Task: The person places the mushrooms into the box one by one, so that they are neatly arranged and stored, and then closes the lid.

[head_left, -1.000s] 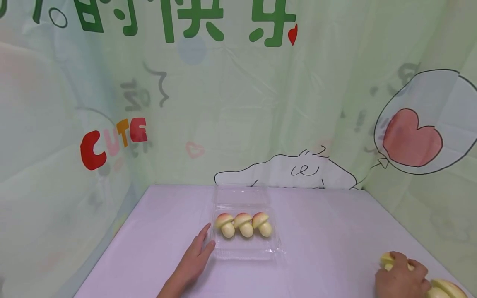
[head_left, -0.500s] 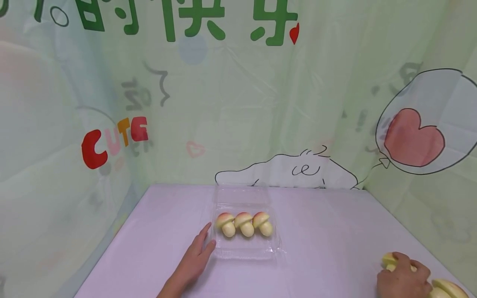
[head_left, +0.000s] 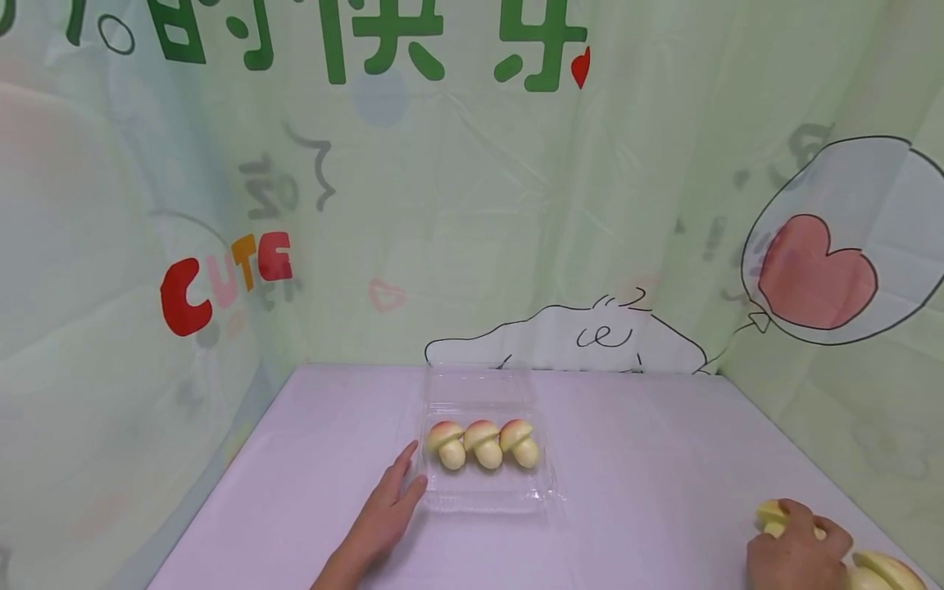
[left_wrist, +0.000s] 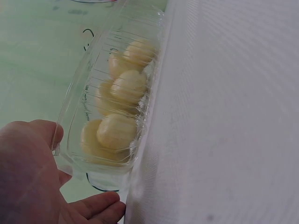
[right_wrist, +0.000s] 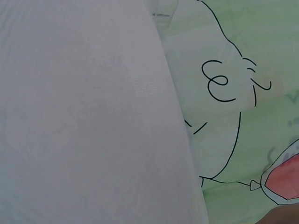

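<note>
Nothing changing: grip (head_left: 800, 547) unmoved on fruit (head_left: 770, 516)

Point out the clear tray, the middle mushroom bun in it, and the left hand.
tray (head_left: 487, 498), head view, on its bare near rim.
middle bun (head_left: 483, 443), head view, where cap meets stem.
left hand (head_left: 383, 515), head view, on the back of the hand, which rests at the tray's left edge.
</note>
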The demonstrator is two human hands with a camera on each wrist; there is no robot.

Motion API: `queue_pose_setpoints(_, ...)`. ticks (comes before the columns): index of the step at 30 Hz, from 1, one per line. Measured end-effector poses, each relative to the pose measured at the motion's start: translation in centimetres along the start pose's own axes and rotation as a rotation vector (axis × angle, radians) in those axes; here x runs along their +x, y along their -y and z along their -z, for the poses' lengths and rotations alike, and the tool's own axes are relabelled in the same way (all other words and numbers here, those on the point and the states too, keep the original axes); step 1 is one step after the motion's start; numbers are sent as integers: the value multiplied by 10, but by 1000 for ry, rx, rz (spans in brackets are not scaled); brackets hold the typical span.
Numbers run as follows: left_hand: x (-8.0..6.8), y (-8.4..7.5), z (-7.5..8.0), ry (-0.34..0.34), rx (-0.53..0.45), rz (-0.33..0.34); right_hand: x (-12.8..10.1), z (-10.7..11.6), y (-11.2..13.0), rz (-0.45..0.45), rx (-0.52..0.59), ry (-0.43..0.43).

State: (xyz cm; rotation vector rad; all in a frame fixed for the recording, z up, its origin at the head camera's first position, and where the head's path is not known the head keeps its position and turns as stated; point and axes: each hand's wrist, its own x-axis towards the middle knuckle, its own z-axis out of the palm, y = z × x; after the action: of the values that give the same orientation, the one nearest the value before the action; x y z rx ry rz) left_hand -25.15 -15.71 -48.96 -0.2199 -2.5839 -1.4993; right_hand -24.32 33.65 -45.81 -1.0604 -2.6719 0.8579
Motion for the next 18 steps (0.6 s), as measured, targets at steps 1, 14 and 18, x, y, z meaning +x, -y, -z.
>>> queue_pose_setpoints(1,0,0,0,0,0,0,0,0,1,-5,-4,3)
queue_pose_setpoints(14,-1,0,1,-1,13,-24,2,-2,0,-28,-23,15)
queue_pose_setpoints(18,-1,0,2,1,22,-22,1,-3,-1,-5,-12,-5)
